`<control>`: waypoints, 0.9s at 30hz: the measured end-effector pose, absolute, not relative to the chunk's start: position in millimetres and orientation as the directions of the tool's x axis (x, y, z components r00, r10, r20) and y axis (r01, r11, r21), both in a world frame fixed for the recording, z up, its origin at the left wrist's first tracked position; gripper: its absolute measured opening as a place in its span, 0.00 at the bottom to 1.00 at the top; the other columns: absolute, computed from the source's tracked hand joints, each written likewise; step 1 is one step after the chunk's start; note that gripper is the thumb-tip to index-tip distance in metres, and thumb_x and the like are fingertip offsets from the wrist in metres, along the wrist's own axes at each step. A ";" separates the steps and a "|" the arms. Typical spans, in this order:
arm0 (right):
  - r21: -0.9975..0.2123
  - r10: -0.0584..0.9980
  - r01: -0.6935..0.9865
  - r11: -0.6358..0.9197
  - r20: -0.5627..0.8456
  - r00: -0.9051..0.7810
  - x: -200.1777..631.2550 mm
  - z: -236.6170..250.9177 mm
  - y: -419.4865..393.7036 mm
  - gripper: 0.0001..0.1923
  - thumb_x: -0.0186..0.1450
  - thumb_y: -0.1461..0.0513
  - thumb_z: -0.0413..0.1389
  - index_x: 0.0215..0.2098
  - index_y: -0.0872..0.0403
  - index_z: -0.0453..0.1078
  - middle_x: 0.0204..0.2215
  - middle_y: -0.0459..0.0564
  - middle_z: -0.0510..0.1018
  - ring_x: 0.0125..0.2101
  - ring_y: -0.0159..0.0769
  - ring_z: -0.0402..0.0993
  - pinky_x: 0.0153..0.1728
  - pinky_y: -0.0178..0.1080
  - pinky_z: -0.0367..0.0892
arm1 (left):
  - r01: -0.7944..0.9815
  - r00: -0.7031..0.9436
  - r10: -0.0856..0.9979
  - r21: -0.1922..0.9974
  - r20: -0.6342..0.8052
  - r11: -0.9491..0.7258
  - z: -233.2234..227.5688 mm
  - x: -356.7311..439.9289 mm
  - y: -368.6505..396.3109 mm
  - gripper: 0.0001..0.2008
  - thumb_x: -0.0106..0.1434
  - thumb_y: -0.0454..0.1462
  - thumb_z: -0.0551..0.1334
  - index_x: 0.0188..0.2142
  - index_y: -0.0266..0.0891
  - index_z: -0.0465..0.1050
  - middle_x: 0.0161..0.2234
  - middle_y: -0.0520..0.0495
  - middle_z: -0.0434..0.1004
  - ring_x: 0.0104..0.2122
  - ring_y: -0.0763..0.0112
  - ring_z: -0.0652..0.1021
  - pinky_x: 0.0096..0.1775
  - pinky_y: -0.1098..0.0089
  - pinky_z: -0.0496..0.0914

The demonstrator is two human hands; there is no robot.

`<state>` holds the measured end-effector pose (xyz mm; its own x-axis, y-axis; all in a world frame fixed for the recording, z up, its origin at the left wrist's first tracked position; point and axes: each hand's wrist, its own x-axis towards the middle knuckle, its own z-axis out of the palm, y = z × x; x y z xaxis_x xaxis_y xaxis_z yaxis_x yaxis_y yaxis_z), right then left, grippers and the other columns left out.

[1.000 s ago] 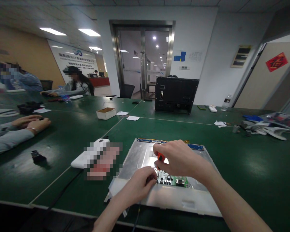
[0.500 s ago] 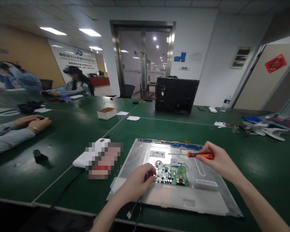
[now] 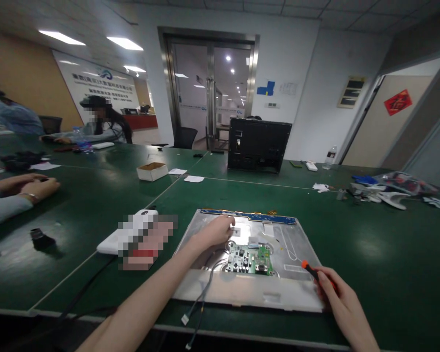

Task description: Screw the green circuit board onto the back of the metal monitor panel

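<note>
A bare metal display panel [image 3: 238, 291] lies face down on the green table in front of me. On its middle sits a green circuit board [image 3: 249, 259], and a narrow blue board [image 3: 252, 216] runs along its far edge. My left hand [image 3: 216, 231] reaches over the panel's upper left, fingers curled together at the metal; what they hold, if anything, is hidden. Held in my right hand [image 3: 335, 288] at the near right corner is an orange and black screwdriver [image 3: 310, 269]. Thin cables with white plugs [image 3: 185, 319] trail from the board's left over the near edge.
Left of the panel lies a white power bank [image 3: 131, 230] beside a blurred reddish item. A small open box [image 3: 152, 171], a black monitor housing [image 3: 259, 145] and a bottle [image 3: 330, 157] stand farther back. Another person's hands [image 3: 36, 188] rest at the left; loose parts [image 3: 392, 195] lie right.
My left hand has gone from the circuit board's left edge up to the panel's upper left. My right hand has drawn the screwdriver back to the near right corner.
</note>
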<state>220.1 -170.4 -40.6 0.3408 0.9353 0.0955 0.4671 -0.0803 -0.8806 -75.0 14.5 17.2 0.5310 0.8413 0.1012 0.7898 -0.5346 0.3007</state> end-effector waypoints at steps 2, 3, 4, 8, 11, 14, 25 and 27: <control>-0.856 0.929 0.511 -0.077 0.125 0.349 214.9 -38.5 -168.8 0.25 0.63 0.43 0.46 0.41 0.53 0.72 0.23 0.47 0.73 0.24 0.40 0.70 0.24 0.38 0.64 | 0.786 0.538 0.838 0.304 0.092 -0.538 14.9 -74.9 16.0 0.09 0.57 0.27 0.55 0.33 0.38 0.72 0.35 0.43 0.76 0.37 0.62 0.75 0.37 0.70 0.65; -0.845 0.928 0.530 -0.067 0.143 0.345 212.2 -36.7 -167.5 0.25 0.63 0.43 0.46 0.41 0.53 0.72 0.24 0.48 0.74 0.25 0.40 0.70 0.25 0.38 0.64 | 0.785 0.540 0.838 0.307 0.086 -0.537 14.1 -75.5 16.7 0.09 0.57 0.27 0.55 0.32 0.37 0.72 0.34 0.44 0.76 0.36 0.63 0.75 0.36 0.70 0.65; -0.835 0.924 0.547 -0.055 0.166 0.346 209.6 -34.9 -166.0 0.25 0.63 0.44 0.46 0.41 0.53 0.72 0.25 0.49 0.75 0.26 0.40 0.71 0.26 0.38 0.64 | 0.785 0.540 0.838 0.310 0.080 -0.536 13.5 -76.4 17.8 0.08 0.57 0.28 0.55 0.31 0.37 0.72 0.33 0.44 0.76 0.34 0.63 0.75 0.35 0.71 0.65; -0.816 0.916 0.576 -0.041 0.200 0.347 201.0 -31.3 -159.5 0.25 0.64 0.45 0.45 0.40 0.54 0.72 0.21 0.48 0.74 0.22 0.39 0.69 0.23 0.37 0.63 | 0.792 0.533 0.844 0.313 0.064 -0.524 13.8 -82.0 25.9 0.07 0.56 0.28 0.56 0.29 0.37 0.71 0.29 0.46 0.75 0.31 0.65 0.74 0.32 0.72 0.63; -0.819 0.911 0.574 -0.007 0.232 0.342 195.3 -33.1 -154.0 0.27 0.63 0.43 0.45 0.39 0.55 0.73 0.22 0.49 0.74 0.23 0.39 0.69 0.24 0.36 0.63 | 0.801 0.520 0.852 0.310 0.065 -0.512 17.8 -85.9 32.8 0.07 0.55 0.28 0.56 0.27 0.37 0.70 0.27 0.47 0.75 0.29 0.66 0.73 0.30 0.73 0.61; -0.827 0.905 0.562 0.016 0.250 0.343 190.4 -36.1 -148.3 0.27 0.62 0.43 0.46 0.38 0.55 0.74 0.23 0.50 0.75 0.23 0.38 0.69 0.24 0.35 0.62 | 0.795 0.523 0.849 0.312 0.081 -0.519 24.1 -84.5 34.7 0.06 0.55 0.28 0.56 0.27 0.37 0.70 0.27 0.48 0.74 0.28 0.67 0.73 0.30 0.73 0.60; -0.978 0.947 0.190 0.089 0.142 0.288 202.1 -16.0 -105.1 0.25 0.57 0.42 0.54 0.36 0.55 0.72 0.23 0.46 0.71 0.20 0.32 0.65 0.18 0.34 0.61 | 0.592 0.743 0.666 0.395 0.072 -0.703 28.1 -26.8 19.5 0.02 0.55 0.32 0.65 0.28 0.37 0.73 0.28 0.51 0.76 0.29 0.70 0.73 0.30 0.75 0.61; -0.977 0.944 0.167 0.136 0.178 0.277 202.0 -4.3 -90.6 0.25 0.56 0.42 0.56 0.35 0.55 0.72 0.23 0.46 0.71 0.20 0.32 0.65 0.18 0.33 0.62 | 0.570 0.759 0.647 0.403 0.077 -0.716 24.3 -21.2 19.4 0.01 0.56 0.32 0.65 0.28 0.37 0.74 0.28 0.51 0.76 0.28 0.71 0.73 0.29 0.75 0.60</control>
<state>202.0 -90.6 -4.3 0.2770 0.9442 0.1784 0.1669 0.1356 -0.9766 -21.2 19.4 24.3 0.7587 0.6469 0.0766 0.5699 -0.7161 0.4031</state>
